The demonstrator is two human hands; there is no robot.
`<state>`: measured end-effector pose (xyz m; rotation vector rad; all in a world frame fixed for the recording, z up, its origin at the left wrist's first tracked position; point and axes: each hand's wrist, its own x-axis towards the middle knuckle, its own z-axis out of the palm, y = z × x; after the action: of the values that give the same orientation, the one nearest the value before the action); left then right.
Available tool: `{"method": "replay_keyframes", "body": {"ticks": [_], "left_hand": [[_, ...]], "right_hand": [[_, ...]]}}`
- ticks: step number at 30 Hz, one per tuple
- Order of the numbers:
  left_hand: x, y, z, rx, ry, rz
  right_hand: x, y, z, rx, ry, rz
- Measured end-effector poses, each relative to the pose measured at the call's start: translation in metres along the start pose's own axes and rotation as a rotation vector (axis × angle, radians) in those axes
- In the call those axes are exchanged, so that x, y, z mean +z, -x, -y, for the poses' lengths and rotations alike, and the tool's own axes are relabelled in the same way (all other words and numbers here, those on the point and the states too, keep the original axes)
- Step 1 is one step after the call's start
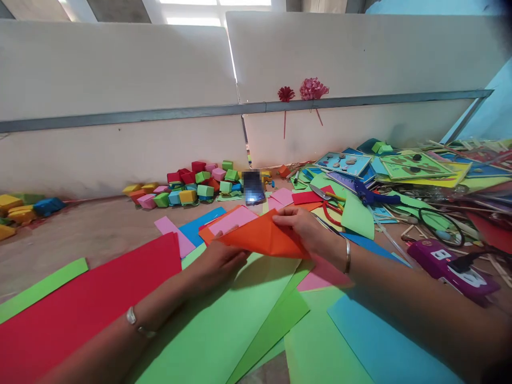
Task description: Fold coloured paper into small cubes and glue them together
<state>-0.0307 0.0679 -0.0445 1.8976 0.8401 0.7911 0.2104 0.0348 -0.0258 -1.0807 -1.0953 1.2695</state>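
Note:
A folded sheet of orange paper [260, 237] is held up between both hands. My left hand [224, 258] grips its left end, fingers behind and partly hidden by the sheet. At its upper right side, my right hand [298, 224] pinches the paper between thumb and fingers. Below the hands lie light green sheets [224, 320]. A large red sheet [100, 298] is to the left, and a blue sheet [384, 341] lies under my right forearm. Pink paper [236, 218] rests just beyond the orange piece.
Many small folded paper cubes [200, 184] sit along the wall beside a phone [253, 186]. Red-handled scissors [330, 205], a blue glue gun [372, 194] and a purple extension socket [448, 266] lie to the right. Two paper flowers [314, 89] hang on the rail [160, 112].

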Motion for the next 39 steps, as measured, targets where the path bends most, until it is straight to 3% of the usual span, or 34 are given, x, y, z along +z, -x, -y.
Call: {"method": "replay_keyframes", "body": {"ticks": [2, 6, 8, 10, 13, 16, 20, 24, 30, 36, 39], "left_hand": [[-0.016, -0.007, -0.008, 0.014, -0.138, -0.091], [-0.042, -0.004, -0.033, 0.022, -0.280, -0.265], [-0.043, 0.007, -0.042, 0.113, -0.432, -0.296], [-0.033, 0.021, -0.043, 0.279, -0.634, -0.220], [-0.011, 0.040, -0.028, 0.486, -0.880, -0.112], [0.005, 0.049, -0.010, 0.499, -0.990, -0.123], [0.004, 0.049, -0.001, 0.543, -0.935, -0.091], [-0.003, 0.045, -0.001, 0.564, -0.934, -0.071], [0.000, 0.048, -0.002, 0.585, -0.855, -0.042], [0.009, 0.056, -0.011, 0.743, -0.710, -0.201], [0.011, 0.059, -0.018, 0.738, -0.658, -0.262]], "right_hand": [[0.000, 0.003, 0.001, -0.259, 0.145, -0.050], [0.000, 0.010, -0.012, -1.044, 0.672, 0.018], [0.001, 0.014, -0.023, -1.262, 0.817, 0.095], [0.002, 0.019, -0.032, -1.338, 0.876, 0.172], [0.001, 0.023, -0.039, -1.290, 0.889, 0.250], [-0.001, 0.025, -0.038, -1.209, 0.943, 0.342], [-0.001, 0.027, -0.031, -1.106, 1.090, 0.529], [0.001, 0.025, -0.028, -1.051, 1.049, 0.635], [0.003, 0.023, -0.035, -0.985, 0.869, 0.575], [0.017, 0.037, -0.028, -0.849, 0.627, 0.402], [0.025, 0.045, -0.021, -0.800, 0.523, 0.368]]}}
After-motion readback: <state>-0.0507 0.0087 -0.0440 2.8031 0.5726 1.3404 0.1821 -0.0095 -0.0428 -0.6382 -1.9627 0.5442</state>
